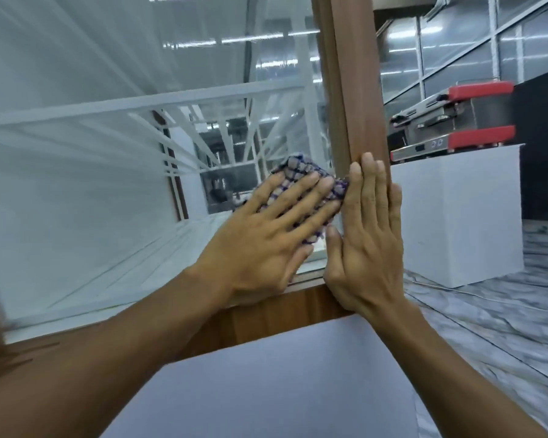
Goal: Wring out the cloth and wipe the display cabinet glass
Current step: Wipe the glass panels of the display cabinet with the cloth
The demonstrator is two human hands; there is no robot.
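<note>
Pressing flat, fingers spread, the left hand [266, 238] pins the cloth [301, 184] to the glass [108, 153]; the right hand [367, 245] lies open against the post [355, 90] just beside it. Pushing further right would likely jam the cloth into the post and bunch it, leaving streaks. Well beyond the right hand, a machine [453, 121] sits on a plinth [456, 216].

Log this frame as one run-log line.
phase: wiping | left hand: flat on checked cloth against cabinet glass, lower right corner | right hand: flat on wooden frame post
</note>
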